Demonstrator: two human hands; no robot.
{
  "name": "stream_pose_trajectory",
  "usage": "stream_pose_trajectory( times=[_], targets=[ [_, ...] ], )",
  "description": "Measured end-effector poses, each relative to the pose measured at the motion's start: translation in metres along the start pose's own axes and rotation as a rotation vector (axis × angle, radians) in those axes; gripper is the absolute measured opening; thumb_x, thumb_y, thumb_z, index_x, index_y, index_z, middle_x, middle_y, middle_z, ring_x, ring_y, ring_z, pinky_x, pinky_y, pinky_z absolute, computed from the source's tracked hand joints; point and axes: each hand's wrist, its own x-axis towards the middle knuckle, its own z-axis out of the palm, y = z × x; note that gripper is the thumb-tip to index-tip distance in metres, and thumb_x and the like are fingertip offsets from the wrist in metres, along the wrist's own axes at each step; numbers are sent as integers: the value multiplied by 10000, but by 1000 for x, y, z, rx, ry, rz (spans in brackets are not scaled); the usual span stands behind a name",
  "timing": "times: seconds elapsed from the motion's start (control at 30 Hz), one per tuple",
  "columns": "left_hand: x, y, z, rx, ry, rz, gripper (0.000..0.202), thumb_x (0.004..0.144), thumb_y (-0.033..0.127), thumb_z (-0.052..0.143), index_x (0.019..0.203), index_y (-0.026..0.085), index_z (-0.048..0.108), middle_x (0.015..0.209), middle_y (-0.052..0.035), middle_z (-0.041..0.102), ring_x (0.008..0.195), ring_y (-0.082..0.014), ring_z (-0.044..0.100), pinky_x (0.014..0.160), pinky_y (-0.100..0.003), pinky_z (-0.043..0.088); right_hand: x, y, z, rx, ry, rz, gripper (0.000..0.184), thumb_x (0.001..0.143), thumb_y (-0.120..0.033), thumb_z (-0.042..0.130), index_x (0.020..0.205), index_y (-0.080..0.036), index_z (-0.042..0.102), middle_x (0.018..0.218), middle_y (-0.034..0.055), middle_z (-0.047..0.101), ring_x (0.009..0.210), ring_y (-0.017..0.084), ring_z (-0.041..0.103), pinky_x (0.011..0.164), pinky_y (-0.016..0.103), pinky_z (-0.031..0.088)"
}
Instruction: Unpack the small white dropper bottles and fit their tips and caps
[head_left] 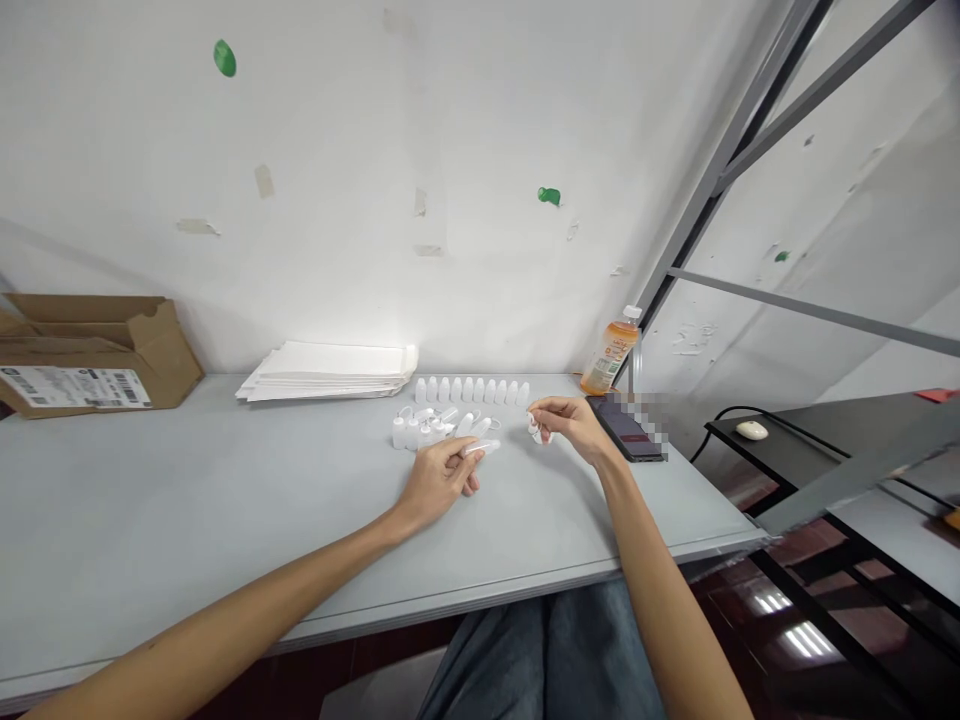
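Observation:
Pinched in the fingers of my left hand [441, 478] is a small white plastic dropper bottle [481, 447], tilted with its tip pointing right. My right hand [571, 425], held a little above the table, has its fingers closed on a small white cap [535, 428] with a thin strap; its exact shape is hard to make out. Just beyond my left hand lies a loose cluster of white bottles [411, 432], some upright and some on their sides. Behind them stands a straight row of several small white bottles [472, 391].
A stack of white paper [330, 372] and an open cardboard box [97, 355] lie at the back left of the grey table [247, 490]. An orange drink bottle [611, 355] and a dark phone [630, 430] are at the right, beside a metal frame [690, 215].

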Motion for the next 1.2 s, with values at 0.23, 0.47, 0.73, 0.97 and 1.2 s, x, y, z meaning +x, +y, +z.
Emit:
stream_pose_trajectory(
  times=[0.23,0.47,0.73,0.97,1.2],
  targets=[
    [-2,0,1,73,-34,76,371,891,424,556,1034,117,707,743,-45,668,538,-125,630,524,-259,546,14,30,-38,-592,674,-207,317,758,-424,603,922,-175,711,742,50,710,536,157,583,589,302,476],
    [-2,-3,0,110,-47,55,367,899,421,544,1060,135,707,815,-57,672,577,-129,637,545,-261,535,34,58,-59,-866,712,-158,291,807,-310,522,1002,-180,694,804,62,744,597,192,652,685,319,480],
    [0,1,-2,61,-49,-119,538,901,485,526,1247,82,610,528,26,565,503,-133,568,556,-268,502,27,60,-55,-1028,669,-25,222,811,-282,560,913,-225,749,818,60,757,748,220,676,649,287,413],
    [0,3,-3,98,-69,-93,455,907,532,492,1010,135,691,509,31,529,487,-131,525,534,-251,442,21,54,-45,-1059,639,-9,205,810,-247,551,850,-226,751,813,58,749,723,204,646,618,278,364],
    [1,4,-4,252,-12,29,389,910,483,495,933,160,709,779,-26,639,661,-144,514,636,-255,411,19,50,-43,-1050,665,-40,231,816,-248,513,814,-202,739,888,72,741,707,191,622,607,280,345]
  ],
)
